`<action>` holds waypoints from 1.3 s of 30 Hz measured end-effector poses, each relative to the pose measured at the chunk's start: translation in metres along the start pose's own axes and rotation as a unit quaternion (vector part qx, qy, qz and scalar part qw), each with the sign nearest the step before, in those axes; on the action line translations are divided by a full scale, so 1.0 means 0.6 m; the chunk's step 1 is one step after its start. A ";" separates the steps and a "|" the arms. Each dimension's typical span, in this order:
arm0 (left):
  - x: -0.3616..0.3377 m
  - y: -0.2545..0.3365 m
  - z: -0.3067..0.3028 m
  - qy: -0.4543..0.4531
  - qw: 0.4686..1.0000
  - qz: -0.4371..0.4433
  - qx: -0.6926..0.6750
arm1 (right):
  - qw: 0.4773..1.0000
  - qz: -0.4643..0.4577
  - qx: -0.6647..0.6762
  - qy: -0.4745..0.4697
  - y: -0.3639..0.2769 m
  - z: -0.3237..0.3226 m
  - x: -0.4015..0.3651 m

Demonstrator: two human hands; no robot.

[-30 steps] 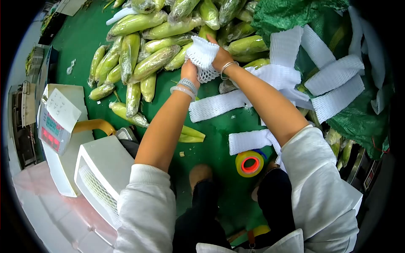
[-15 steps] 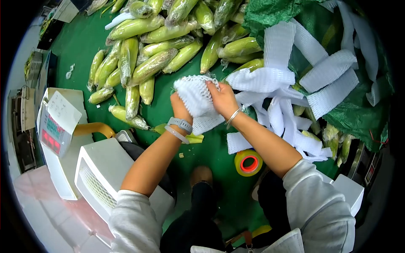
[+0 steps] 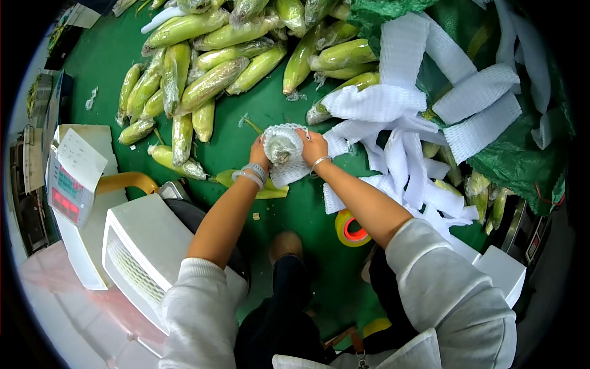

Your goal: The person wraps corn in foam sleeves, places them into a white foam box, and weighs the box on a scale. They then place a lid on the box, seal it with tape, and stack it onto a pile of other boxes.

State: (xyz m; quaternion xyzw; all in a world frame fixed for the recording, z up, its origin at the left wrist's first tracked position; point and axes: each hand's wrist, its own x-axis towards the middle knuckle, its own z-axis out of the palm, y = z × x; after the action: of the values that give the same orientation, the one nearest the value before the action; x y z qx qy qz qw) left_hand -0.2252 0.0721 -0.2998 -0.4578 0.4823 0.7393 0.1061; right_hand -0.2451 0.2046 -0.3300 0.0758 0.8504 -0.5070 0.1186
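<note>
A white foam net sleeve (image 3: 291,174) is held over the green table, with the plastic-wrapped end of a corn cob (image 3: 281,150) showing in its opening. My left hand (image 3: 260,154) is closed around the sleeve's left side. On the other side, my right hand (image 3: 314,148) grips the sleeve near its rim, its fingertips partly hidden by the foam. Below my left hand lie loose green husk leaves (image 3: 270,192). Many film-wrapped corn cobs (image 3: 212,86) are piled beyond my hands, and more flat foam sleeves (image 3: 405,163) lie right of my right hand.
A yellow tape roll (image 3: 351,229) lies beneath my right forearm. To the left stand a scale with a red display (image 3: 66,203) and a white box-shaped device (image 3: 138,237). Green mesh sacking (image 3: 507,178) spreads at the right, under several foam sleeves.
The sleeve has tipped so its opening faces me, and the wrapped corn end now shows inside it. Both hands have moved slightly down. The whole view has shifted a little.
</note>
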 end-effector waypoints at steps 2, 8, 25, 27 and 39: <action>0.000 0.017 -0.003 -0.099 0.989 -0.084 -0.071 | 0.999 0.028 0.013 -0.022 -0.003 0.005 0.006; 0.033 0.054 -0.087 -0.354 0.867 -0.271 -0.222 | 0.975 0.055 -0.016 -0.213 -0.081 -0.048 -0.005; -0.050 0.047 -0.025 0.130 0.869 0.437 0.195 | 0.942 0.020 0.263 -0.207 -0.069 -0.250 0.108; -0.086 0.058 0.036 -0.072 0.914 0.350 0.191 | 0.894 0.075 0.388 -0.209 -0.085 -0.247 0.100; -0.121 -0.003 0.124 0.036 0.939 0.309 0.146 | 0.845 0.097 0.472 -0.231 0.031 -0.147 0.073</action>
State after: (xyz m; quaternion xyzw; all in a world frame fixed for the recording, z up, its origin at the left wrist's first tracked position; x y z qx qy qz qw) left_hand -0.2262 0.1540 -0.2357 -0.2921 0.7061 0.6402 -0.0794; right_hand -0.2933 0.2917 -0.3174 0.0856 0.4447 -0.8360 0.3099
